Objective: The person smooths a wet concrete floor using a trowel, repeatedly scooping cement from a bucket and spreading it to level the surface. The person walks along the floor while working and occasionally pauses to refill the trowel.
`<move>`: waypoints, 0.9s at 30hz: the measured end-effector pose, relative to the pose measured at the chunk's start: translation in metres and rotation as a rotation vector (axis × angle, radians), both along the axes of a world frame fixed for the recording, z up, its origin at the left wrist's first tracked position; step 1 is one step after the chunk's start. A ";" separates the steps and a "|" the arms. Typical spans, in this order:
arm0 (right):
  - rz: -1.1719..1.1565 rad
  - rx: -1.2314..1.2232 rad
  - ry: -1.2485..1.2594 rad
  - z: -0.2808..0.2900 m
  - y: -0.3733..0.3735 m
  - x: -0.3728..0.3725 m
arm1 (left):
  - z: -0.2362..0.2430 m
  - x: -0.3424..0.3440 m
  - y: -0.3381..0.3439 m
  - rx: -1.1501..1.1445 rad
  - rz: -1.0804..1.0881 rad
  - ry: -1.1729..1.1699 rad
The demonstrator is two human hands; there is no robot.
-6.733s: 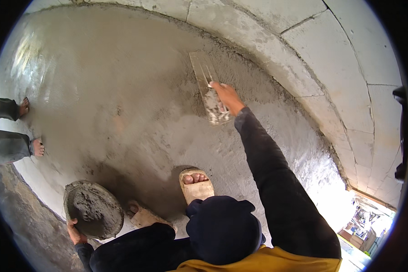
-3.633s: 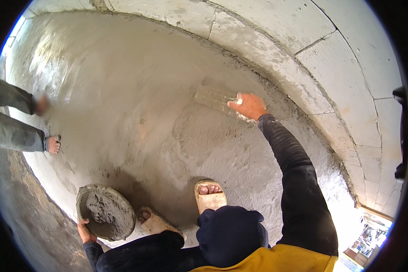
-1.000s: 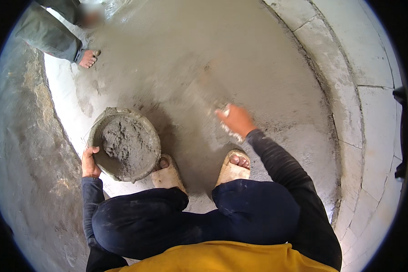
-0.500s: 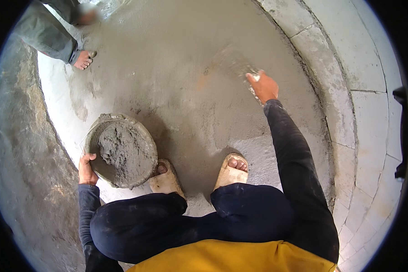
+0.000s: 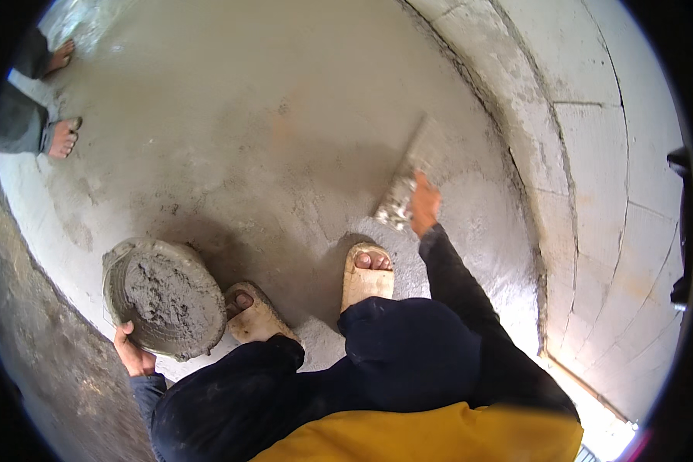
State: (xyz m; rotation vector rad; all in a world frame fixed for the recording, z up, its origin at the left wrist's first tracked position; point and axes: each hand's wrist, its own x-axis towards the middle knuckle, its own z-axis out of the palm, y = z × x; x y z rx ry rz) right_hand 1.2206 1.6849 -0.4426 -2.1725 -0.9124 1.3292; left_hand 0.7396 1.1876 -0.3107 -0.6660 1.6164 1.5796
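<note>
The wet cement floor [image 5: 231,138] meets a pale block wall [image 5: 593,154]. The right hand [image 5: 425,204] grips a trowel [image 5: 412,173] lying flat on the floor near the wall. The left hand [image 5: 133,353] holds the rim of a mortar pan [image 5: 165,299], beside the sandals [image 5: 366,273].

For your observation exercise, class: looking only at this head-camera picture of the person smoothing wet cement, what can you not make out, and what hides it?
- Trowel handle: head view, covered by the right hand.
- Left hand fingers: behind the mortar pan rim.
- Bystander: cut off by the picture's left edge; only feet and lower legs show.
- Floor under the person: hidden by the dark trousers.
</note>
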 end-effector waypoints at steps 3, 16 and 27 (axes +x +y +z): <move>0.039 -0.014 0.034 0.009 -0.002 -0.069 | -0.008 0.000 -0.003 0.018 -0.015 -0.013; 0.727 -0.024 -0.012 0.027 -0.008 -0.238 | -0.020 0.000 -0.006 0.007 0.080 0.002; 1.991 0.234 -0.361 0.061 -0.059 -0.180 | -0.018 0.007 0.000 -0.085 0.037 0.138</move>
